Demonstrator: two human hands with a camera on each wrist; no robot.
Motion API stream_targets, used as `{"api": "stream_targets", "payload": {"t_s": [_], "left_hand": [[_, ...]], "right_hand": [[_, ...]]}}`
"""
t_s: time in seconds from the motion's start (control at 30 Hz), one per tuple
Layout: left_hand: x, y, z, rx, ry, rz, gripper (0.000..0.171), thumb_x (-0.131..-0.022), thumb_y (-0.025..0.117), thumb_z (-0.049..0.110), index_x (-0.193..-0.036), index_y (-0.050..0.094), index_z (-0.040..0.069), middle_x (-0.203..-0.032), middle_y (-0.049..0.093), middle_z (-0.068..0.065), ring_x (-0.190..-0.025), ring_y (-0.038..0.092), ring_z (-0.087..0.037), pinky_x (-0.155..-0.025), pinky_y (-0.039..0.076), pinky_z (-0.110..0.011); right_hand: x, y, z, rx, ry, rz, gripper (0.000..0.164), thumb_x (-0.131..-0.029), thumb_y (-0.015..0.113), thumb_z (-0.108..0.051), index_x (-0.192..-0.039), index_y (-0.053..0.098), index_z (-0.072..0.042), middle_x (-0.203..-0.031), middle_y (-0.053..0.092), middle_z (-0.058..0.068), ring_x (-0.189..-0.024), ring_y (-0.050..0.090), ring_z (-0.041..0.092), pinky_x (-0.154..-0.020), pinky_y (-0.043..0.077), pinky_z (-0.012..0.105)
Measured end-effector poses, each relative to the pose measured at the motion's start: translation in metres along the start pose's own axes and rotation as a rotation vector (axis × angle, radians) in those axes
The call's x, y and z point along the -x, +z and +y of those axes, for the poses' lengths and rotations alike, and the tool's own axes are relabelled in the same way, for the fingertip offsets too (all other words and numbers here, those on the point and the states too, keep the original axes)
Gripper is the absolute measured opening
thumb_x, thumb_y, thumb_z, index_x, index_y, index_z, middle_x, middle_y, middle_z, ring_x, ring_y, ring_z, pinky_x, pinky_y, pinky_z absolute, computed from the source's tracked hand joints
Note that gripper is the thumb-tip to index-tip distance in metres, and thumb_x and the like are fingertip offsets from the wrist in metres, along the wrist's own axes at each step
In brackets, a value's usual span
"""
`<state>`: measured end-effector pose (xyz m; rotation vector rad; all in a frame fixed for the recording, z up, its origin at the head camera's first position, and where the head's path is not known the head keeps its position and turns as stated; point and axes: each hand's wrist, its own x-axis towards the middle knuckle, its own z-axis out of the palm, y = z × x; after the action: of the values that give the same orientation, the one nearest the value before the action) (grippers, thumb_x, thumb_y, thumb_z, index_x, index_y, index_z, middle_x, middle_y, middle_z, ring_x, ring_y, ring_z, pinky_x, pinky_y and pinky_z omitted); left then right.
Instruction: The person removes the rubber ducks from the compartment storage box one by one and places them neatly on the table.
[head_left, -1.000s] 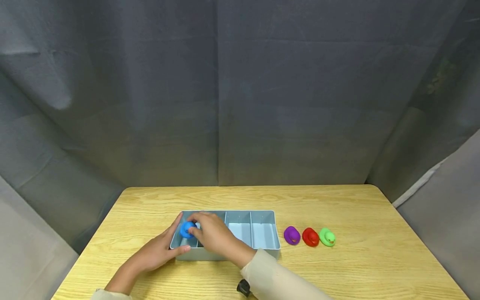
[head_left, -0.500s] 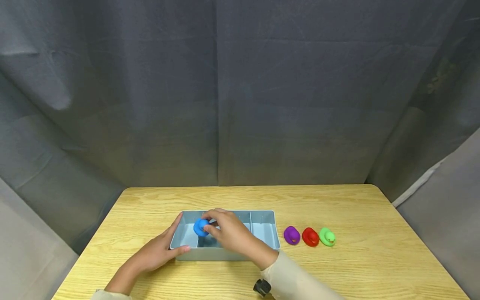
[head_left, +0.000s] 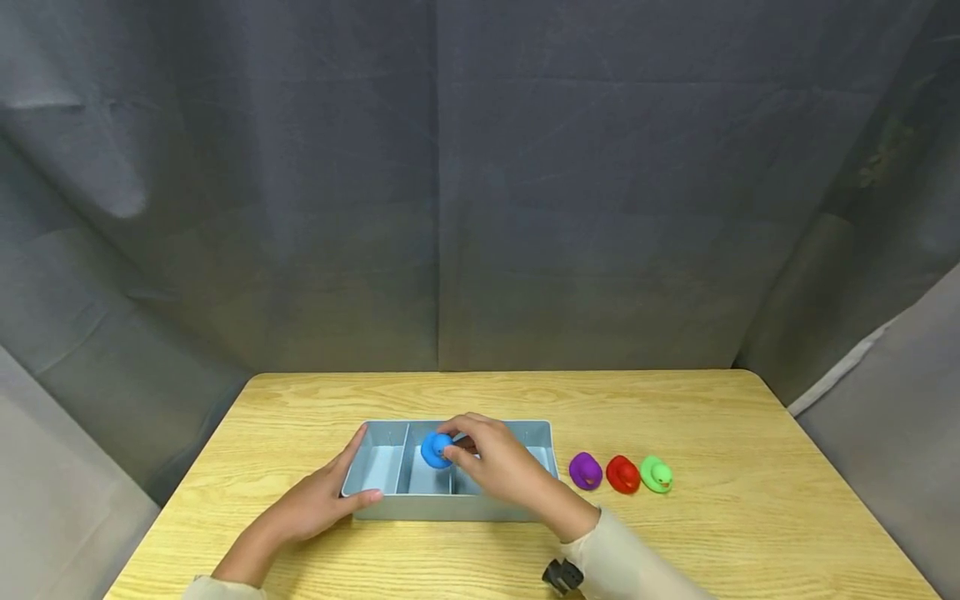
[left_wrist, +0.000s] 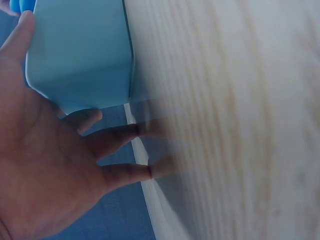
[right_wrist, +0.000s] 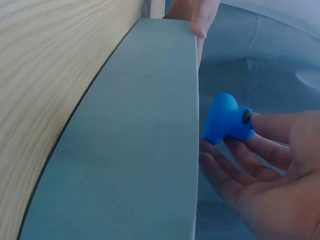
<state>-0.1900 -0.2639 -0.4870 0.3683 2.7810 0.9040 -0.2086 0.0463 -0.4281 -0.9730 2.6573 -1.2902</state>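
Between thumb and fingers of my right hand [head_left: 495, 457] a blue rubber duck [head_left: 432, 450] is pinched. In the head view it overlaps the second compartment from the left of a grey-blue divided box [head_left: 405, 507]. The right wrist view shows the duck [right_wrist: 222, 120] at rim height, just beyond the box wall [right_wrist: 130, 125]. My left hand [head_left: 318, 500] rests against the box's left end, thumb along the front wall and index finger reaching to the back corner. In the left wrist view its other fingers [left_wrist: 120, 172] are spread and straight, their tips down by the tabletop.
To the right of the box, a purple duck [head_left: 586, 472], a red duck [head_left: 623, 474] and a green duck [head_left: 657, 474] sit in a row on the wooden table [head_left: 720, 533]. Grey curtains [head_left: 480, 208] hang behind the table and at its sides.
My right hand has carried the blue duck rightward, from over the leftmost compartment to over the second one. My left hand and the box have stayed put.
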Motion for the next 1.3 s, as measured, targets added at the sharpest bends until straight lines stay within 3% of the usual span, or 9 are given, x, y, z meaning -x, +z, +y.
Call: {"api": "stream_targets", "payload": {"t_s": [0.47,1.3], "left_hand": [[0.002,-0.001,0.002,-0.004,0.008,-0.002,0.103,-0.096,0.064,0.061,-0.166,-0.006,0.035,-0.168,0.022,-0.022,-0.142,0.043,-0.050,-0.109,0.040,-0.064],[0.002,-0.001,0.003,0.002,0.007,-0.012,0.101,-0.097,0.064,0.059,-0.166,-0.006,0.034,-0.168,0.022,-0.021,-0.137,0.048,-0.052,-0.106,0.043,-0.064]], "right_hand": [[0.022,-0.021,0.014,-0.056,0.034,0.031,0.024,-0.101,0.067,-0.010,-0.125,0.069,-0.007,-0.119,0.068,0.004,-0.103,0.071,0.020,-0.089,0.058,0.029],[0.065,-0.055,0.043,0.061,0.025,0.152,0.025,-0.098,0.070,-0.005,-0.123,0.070,-0.008,-0.116,0.069,0.002,-0.099,0.071,0.019,-0.087,0.059,0.027]]}}
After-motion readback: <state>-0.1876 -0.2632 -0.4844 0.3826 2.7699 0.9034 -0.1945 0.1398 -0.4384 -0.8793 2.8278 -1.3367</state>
